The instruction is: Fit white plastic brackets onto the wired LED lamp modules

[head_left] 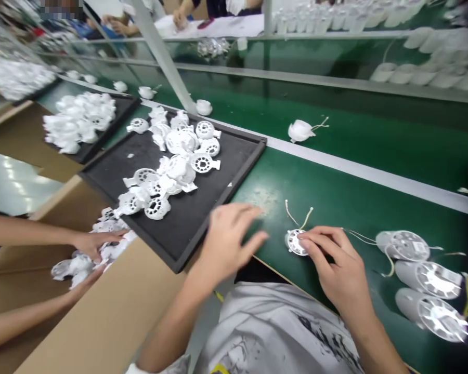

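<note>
My right hand (337, 265) pinches the edge of a small round white slotted part (295, 242) just above the green bench. Two thin wires rise from that part. Its centre is partly behind my fingertips. My left hand (234, 236), a little blurred, hovers with fingers apart and holds nothing; it is between the tray and the round part. On the black tray (195, 228) beside it lies a loose heap of white slotted ring-shaped plastic parts (177, 166). To the right, several clear-sided cups with shiny slotted tops (439, 278) lie in a column, with wires trailing from them.
Another person's hands (95, 244) reach into a cardboard box (136, 306) of white parts at left. Beyond a pale strip (354, 165), a white part with wires (301, 131) lies on the green surface (374, 135). A slanted metal post (166, 57) stands behind the tray.
</note>
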Motion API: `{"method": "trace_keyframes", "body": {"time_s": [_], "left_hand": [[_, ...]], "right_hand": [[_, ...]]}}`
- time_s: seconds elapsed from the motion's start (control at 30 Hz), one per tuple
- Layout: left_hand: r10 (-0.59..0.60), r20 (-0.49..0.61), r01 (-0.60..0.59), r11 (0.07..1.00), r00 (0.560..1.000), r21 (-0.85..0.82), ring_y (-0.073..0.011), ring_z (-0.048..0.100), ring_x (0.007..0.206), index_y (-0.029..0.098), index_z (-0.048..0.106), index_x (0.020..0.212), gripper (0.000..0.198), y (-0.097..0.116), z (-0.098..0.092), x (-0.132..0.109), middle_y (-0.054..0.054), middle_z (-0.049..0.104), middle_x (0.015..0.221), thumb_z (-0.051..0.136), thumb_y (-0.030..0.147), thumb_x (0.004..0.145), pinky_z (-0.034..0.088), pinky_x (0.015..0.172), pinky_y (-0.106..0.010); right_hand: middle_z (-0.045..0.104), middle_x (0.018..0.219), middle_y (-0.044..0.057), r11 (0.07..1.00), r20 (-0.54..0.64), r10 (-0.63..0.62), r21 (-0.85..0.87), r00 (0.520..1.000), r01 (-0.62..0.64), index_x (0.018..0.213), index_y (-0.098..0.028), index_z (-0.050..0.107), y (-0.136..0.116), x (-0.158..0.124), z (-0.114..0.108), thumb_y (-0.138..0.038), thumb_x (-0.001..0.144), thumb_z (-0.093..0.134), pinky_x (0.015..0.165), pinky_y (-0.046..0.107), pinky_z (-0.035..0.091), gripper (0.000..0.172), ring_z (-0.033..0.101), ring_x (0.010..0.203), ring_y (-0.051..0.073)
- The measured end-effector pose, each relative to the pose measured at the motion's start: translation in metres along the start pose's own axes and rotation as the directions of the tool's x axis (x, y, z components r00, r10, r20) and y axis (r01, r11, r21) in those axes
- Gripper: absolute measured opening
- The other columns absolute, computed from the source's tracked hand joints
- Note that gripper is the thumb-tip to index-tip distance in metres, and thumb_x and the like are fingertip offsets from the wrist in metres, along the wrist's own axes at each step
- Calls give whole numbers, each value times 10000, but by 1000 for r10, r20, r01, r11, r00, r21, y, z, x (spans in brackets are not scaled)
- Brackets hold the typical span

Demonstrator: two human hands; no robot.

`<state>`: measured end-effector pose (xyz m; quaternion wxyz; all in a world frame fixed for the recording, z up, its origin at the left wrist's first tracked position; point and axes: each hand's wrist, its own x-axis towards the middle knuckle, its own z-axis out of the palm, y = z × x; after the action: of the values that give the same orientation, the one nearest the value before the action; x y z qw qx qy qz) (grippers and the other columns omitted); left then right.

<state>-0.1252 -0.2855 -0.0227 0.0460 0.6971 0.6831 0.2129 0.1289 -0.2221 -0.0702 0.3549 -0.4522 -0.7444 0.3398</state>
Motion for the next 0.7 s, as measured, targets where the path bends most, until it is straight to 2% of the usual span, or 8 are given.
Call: {"method": "trace_keyframes", "body": {"time_s": [0.07, 0.13, 0.23, 0.33, 0.43, 0.5, 0.6, 0.7], "left_hand": [[-239, -224, 285, 936, 945, 206, -358, 553, 1297, 231, 638, 1372, 374, -39, -31, -18, -160, 612, 1358, 583, 379, 1033, 401, 1124, -568], [-367, -313, 462, 823, 876, 330, -425, 520, 1311, 169, 603, 1419, 452, -79, -53, -39, -219, 567, 1386, 568, 372, 1016, 417, 1094, -630], [-370, -258, 446, 810, 893, 381, -434, 479, 1361, 149, 564, 1458, 495, -122, -65, -65, -230, 543, 1417, 552, 370, 1014, 408, 1134, -642], [-325, -207, 376, 875, 923, 305, -373, 523, 1345, 176, 593, 1428, 452, -135, -66, -81, -198, 548, 1394, 544, 372, 1024, 447, 1155, -570], [-363, -181, 400, 884, 914, 244, -369, 580, 1284, 201, 648, 1370, 434, -120, -69, -88, -174, 600, 1342, 601, 411, 993, 509, 1100, -559], [-348, -313, 426, 876, 884, 228, -374, 610, 1236, 247, 663, 1366, 425, -93, -65, -88, -140, 649, 1286, 656, 389, 965, 517, 1084, -580], [-200, -510, 311, 939, 837, 143, -361, 628, 1217, 348, 595, 1475, 592, -32, -43, -81, -105, 629, 1342, 753, 293, 907, 519, 1085, -572], [-17, -395, 7, 1000, 919, -27, -340, 633, 1174, 383, 442, 1605, 771, 34, -7, -70, -119, 593, 1338, 770, 306, 911, 567, 986, -523]], "right_hand": [[673, 1135, 40, 1000, 7, 19, -12, 1000, -19, 1043, -312, 804, -3, -2, -1, -380, 1033, 651, 755, 311, 555, 168, 686, 974, 195], [671, 1150, 40, 998, 26, 52, -29, 998, -51, 1037, -316, 803, -5, -3, -3, -419, 1025, 659, 709, 314, 549, 178, 676, 882, 180], [666, 1193, 42, 995, 76, 93, -33, 993, -90, 1086, -322, 793, -5, -4, -6, -464, 1016, 660, 684, 326, 545, 207, 642, 784, 161], [659, 1237, 56, 998, 9, 65, -15, 998, -65, 1211, -318, 754, -5, -6, -12, -448, 1018, 654, 747, 357, 552, 253, 651, 861, 186], [665, 1205, 73, 998, -156, -58, -48, 986, 51, 1250, -285, 721, -16, -13, -22, -347, 1004, 676, 783, 386, 543, 258, 640, 865, 195], [679, 1158, 74, 985, -151, -169, -64, 974, 161, 1231, -278, 709, -31, -20, -28, -252, 993, 677, 776, 373, 556, 242, 656, 885, 200], [704, 1184, 81, 967, 55, -249, -32, 967, 251, 1328, -283, 644, -59, -31, -27, -215, 1009, 651, 844, 356, 613, 326, 705, 1035, 224], [691, 1318, 126, 966, 224, -235, -49, 946, 252, 1473, -255, 527, -74, -36, -18, -430, 984, 730, 920, 400, 650, 557, 698, 1189, 285]]}}
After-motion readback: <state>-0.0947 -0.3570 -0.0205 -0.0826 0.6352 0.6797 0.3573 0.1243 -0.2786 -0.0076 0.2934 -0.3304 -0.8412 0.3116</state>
